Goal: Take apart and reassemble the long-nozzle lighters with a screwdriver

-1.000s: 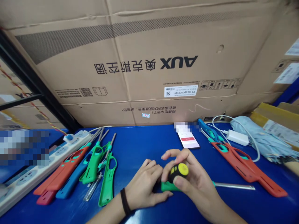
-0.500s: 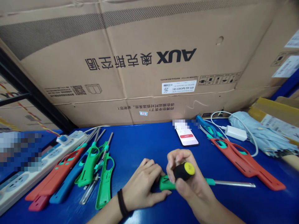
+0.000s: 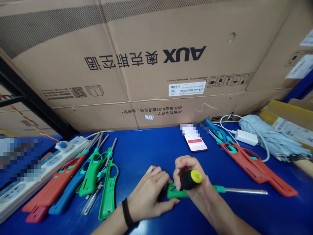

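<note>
A green gas lighter (image 3: 176, 192) with a long metal nozzle lies crosswise on the blue table in front of me. My left hand (image 3: 150, 192), a dark band round its wrist, is closed over the lighter's handle end and presses it down. My right hand (image 3: 193, 176) grips a screwdriver (image 3: 190, 179) with a black handle and yellow cap, held upright above the lighter's body. The screwdriver's shaft and tip are hidden behind the hand and handle. My right fingers wrap round the grip.
On the left are red lighters (image 3: 57, 184), a blue one (image 3: 66, 192), an opened green casing (image 3: 107, 192) and a power strip (image 3: 44, 173). A phone (image 3: 195, 143) lies behind my hands. Red lighters (image 3: 256, 163), a white charger (image 3: 245, 137) and a folded umbrella (image 3: 271, 140) are right.
My right hand has turned with the screwdriver, its thumb now out of sight behind the wrist and handle. The left hand and the green lighter stay in place. The view shifts slightly.
</note>
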`<state>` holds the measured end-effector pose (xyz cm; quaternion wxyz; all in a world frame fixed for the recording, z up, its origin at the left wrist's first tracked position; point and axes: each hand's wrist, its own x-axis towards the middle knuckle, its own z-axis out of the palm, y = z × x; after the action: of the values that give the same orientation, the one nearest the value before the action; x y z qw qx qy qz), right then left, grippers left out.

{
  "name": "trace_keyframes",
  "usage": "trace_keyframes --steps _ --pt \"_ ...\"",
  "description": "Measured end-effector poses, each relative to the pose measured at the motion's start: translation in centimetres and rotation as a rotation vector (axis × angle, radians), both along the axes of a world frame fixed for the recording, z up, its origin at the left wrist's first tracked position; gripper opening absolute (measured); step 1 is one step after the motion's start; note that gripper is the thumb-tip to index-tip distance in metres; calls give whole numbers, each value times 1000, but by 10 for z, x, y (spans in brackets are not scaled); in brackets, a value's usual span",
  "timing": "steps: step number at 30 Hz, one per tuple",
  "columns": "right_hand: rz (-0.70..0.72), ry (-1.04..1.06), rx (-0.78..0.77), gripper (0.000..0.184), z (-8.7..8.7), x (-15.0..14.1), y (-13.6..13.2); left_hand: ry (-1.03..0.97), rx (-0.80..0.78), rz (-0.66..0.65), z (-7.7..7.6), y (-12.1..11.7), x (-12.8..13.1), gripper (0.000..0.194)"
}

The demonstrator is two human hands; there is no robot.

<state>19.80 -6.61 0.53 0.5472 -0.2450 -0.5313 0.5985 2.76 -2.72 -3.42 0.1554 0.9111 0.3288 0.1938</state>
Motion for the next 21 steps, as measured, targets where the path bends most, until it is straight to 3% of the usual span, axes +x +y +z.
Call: trace_keyframes --steps 2,5,7,11,14,17,21 --pt "16 -33 17 35 1 2 1 -12 -3 7 -1 0 0 25" --pt "15 -172 67 24 8 4 -1 -26 -9 -5 0 0 0 21" --pt "23 -144 101 19 12 1 -2 -24 -16 -12 3 -1 -1 23" --pt "32 -99 104 28 17 -14 1 -52 -29 -8 6 -1 -2 34" --pt "53 -31 49 24 20 -22 12 -90 -26 -20 3 -1 -2 49" --pt "105 -87 47 16 24 -21 24 -88 -12 -18 -3 0 -2 47" --pt "233 -225 126 36 29 -15 29 -109 9 -2 -5 1 -3 45"
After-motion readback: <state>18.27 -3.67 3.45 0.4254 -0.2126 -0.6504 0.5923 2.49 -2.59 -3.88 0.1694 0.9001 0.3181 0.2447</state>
